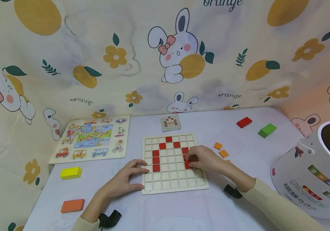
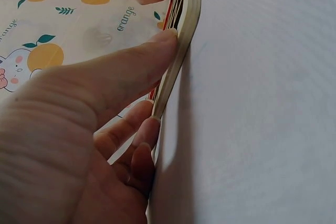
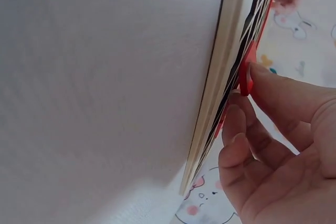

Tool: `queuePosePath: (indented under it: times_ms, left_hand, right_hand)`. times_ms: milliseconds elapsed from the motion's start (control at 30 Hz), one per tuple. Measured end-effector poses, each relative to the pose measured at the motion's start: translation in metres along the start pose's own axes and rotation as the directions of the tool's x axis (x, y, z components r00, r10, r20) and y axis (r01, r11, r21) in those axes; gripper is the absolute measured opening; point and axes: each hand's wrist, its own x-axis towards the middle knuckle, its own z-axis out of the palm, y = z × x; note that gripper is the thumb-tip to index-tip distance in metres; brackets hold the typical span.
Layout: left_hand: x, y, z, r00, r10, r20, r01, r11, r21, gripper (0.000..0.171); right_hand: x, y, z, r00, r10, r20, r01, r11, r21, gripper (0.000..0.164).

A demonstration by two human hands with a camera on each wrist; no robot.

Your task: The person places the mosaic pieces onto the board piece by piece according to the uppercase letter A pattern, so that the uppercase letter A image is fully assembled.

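Note:
A wooden grid board [image 1: 175, 184] lies on the table, with several red square tiles [image 1: 156, 160] in its cells. Beside its left edge is my left hand [image 1: 121, 180]; in the left wrist view the thumb [image 2: 142, 59] touches the board's rim and the other fingers lie loosely along the side. Over the board's right part, my right hand [image 1: 206, 158] pinches a red tile [image 3: 247, 69] between thumb and fingers. That tile is tilted against the grid in the right wrist view. The hand partly hides the cells beneath it. A small pattern card [image 1: 170, 123] lies behind the board.
Orange tiles [image 1: 224, 153] lie right of the board, partly behind my right arm. Red [image 1: 244, 122] and green [image 1: 267, 130] blocks are farther back. A white bucket [image 1: 306, 179] stands at right. At left are a picture puzzle [image 1: 95, 154], a yellow block [image 1: 71, 173] and an orange block [image 1: 72, 206].

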Motion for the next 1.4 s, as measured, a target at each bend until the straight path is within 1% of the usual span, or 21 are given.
queuePosePath:
  times_ms: [200, 300, 500, 600, 667, 733, 833, 933, 1000, 1067, 1133, 1200, 1267, 1400]
  left_hand:
    - [0.0, -0.002, 0.0, 1.0, 0.006, -0.001, -0.006, 1.0, 0.001, 0.048]
    - [0.0, -0.002, 0.0, 1.0, 0.006, -0.001, -0.006, 1.0, 0.001, 0.048]
    - [0.001, -0.001, 0.0, 1.0, 0.008, -0.002, -0.008, 1.0, 0.002, 0.049]
    - [0.001, 0.0, 0.0, 1.0, 0.008, 0.001, -0.008, 1.0, 0.001, 0.049]
    - [0.001, 0.001, 0.0, 1.0, 0.008, 0.002, -0.008, 1.0, 0.0, 0.049]
    - [0.001, 0.001, 0.0, 1.0, 0.008, 0.002, -0.008, 1.0, 0.003, 0.048]
    - [0.001, 0.0, 0.0, 1.0, 0.018, -0.001, -0.018, 1.0, 0.006, 0.048]
    - [0.0, 0.0, -0.001, 1.0, 0.029, -0.003, -0.029, 1.0, 0.008, 0.048]
    - [-0.001, 0.0, -0.001, 0.999, 0.031, -0.004, -0.031, 0.999, 0.012, 0.048]
    - [-0.002, 0.0, -0.001, 1.0, 0.025, -0.006, -0.025, 1.0, 0.019, 0.047]
    - [-0.002, 0.0, -0.001, 1.0, 0.019, -0.008, -0.019, 1.0, 0.024, 0.047]
    - [-0.002, -0.001, -0.001, 1.0, 0.019, -0.009, -0.019, 1.0, 0.021, 0.047]
    - [-0.002, -0.001, -0.001, 1.0, 0.019, -0.008, -0.019, 1.0, 0.016, 0.047]
    - [-0.001, -0.002, 0.0, 1.0, 0.024, -0.006, -0.024, 1.0, 0.011, 0.047]
  right_hand:
    - [-0.001, -0.004, 0.002, 1.0, 0.012, -0.017, -0.013, 0.999, -0.045, 0.012]
    - [-0.001, -0.005, 0.002, 1.0, 0.004, -0.027, -0.006, 0.998, -0.07, 0.011]
    - [-0.003, -0.008, 0.002, 0.997, -0.037, -0.07, 0.023, 0.982, -0.188, 0.009]
    - [-0.007, -0.003, -0.003, 0.994, -0.031, -0.1, 0.012, 0.982, -0.189, 0.008]
    - [-0.012, 0.005, -0.009, 0.99, 0.003, -0.138, -0.026, 0.986, -0.166, 0.007]
    - [-0.019, 0.016, -0.017, 0.981, 0.053, -0.188, -0.078, 0.989, -0.125, 0.007]
    - [-0.029, 0.038, -0.03, 0.954, 0.16, -0.256, -0.176, 0.984, -0.041, 0.012]
    - [-0.038, 0.058, -0.042, 0.929, 0.235, -0.285, -0.231, 0.972, 0.048, 0.021]
    - [-0.04, 0.067, -0.047, 0.92, 0.27, -0.283, -0.255, 0.963, 0.089, 0.028]
    - [-0.04, 0.074, -0.05, 0.925, 0.275, -0.262, -0.259, 0.961, 0.093, 0.035]
    - [-0.037, 0.078, -0.052, 0.933, 0.283, -0.223, -0.267, 0.959, 0.098, 0.038]
    - [-0.034, 0.08, -0.053, 0.941, 0.287, -0.181, -0.273, 0.957, 0.096, 0.037]
    - [-0.031, 0.081, -0.053, 0.945, 0.289, -0.155, -0.279, 0.956, 0.088, 0.032]
    - [-0.028, 0.083, -0.052, 0.946, 0.285, -0.157, -0.281, 0.958, 0.052, 0.023]
